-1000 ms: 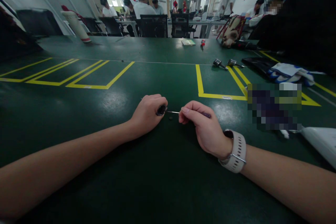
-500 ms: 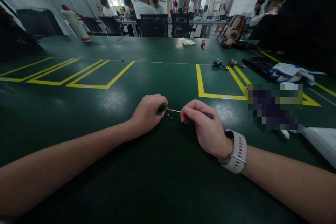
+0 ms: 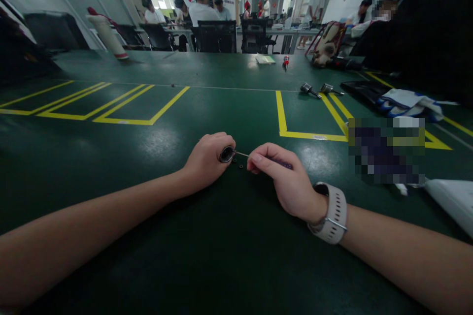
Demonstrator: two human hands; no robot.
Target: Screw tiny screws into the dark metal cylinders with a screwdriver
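Note:
My left hand (image 3: pixel 207 161) is wrapped round a dark cylindrical metal part (image 3: pixel 226 154), whose round open end faces me; the rest of it is hidden in the fist. Between thumb and fingers, my right hand (image 3: pixel 281 172) holds a thin screwdriver (image 3: pixel 242 154) with a dark purple handle lying along the palm. Its shaft points left and reaches the rim of the metal part; the tip itself is too small to make out. Two tiny rings (image 3: pixel 241 166) lie on the green tabletop (image 3: pixel 236 256) just below the shaft.
Two metal tool heads (image 3: pixel 309 90) lie beyond yellow tape lines (image 3: pixel 283 113). White-and-blue gloves (image 3: pixel 410 103) rest on a black tray at right, near a blurred dark object (image 3: pixel 384 152). A red-handled tool (image 3: pixel 286 61) and a pale bottle (image 3: pixel 107 34) are farther back. Several people sit beyond.
My right hand has moved slightly left with the screwdriver, closer to the metal part, and the handle has tilted a little. My left hand stays nearly still.

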